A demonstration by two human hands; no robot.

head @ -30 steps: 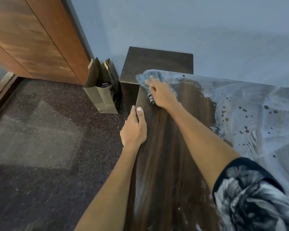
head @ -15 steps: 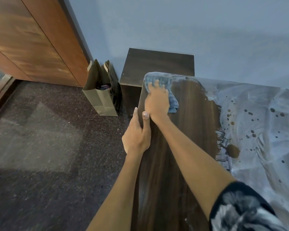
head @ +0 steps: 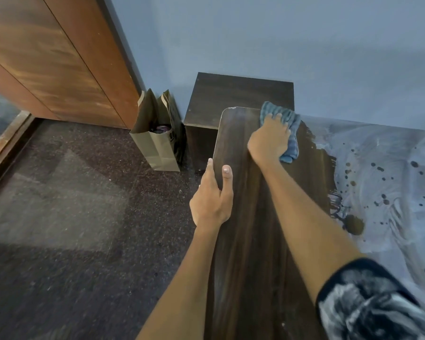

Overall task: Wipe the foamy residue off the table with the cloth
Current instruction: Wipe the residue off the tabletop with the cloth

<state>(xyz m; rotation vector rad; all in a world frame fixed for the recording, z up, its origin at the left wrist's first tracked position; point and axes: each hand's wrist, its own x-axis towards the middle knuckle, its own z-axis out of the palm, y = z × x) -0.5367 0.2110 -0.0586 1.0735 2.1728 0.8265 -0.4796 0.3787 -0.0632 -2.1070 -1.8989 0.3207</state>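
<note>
Cloth (head: 289, 133) and right hand (head: 269, 141) have shifted rightward toward foam (head: 383, 168)

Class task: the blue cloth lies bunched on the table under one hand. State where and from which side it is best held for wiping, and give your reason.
Probably from above, palm flat on the bunched middle of the cloth, as the right hand does now. It lies flat and soft on the table, offering no edge to pinch; spread fingers press more fabric onto the foam beside it. The left hand grips the table's left edge.
</note>
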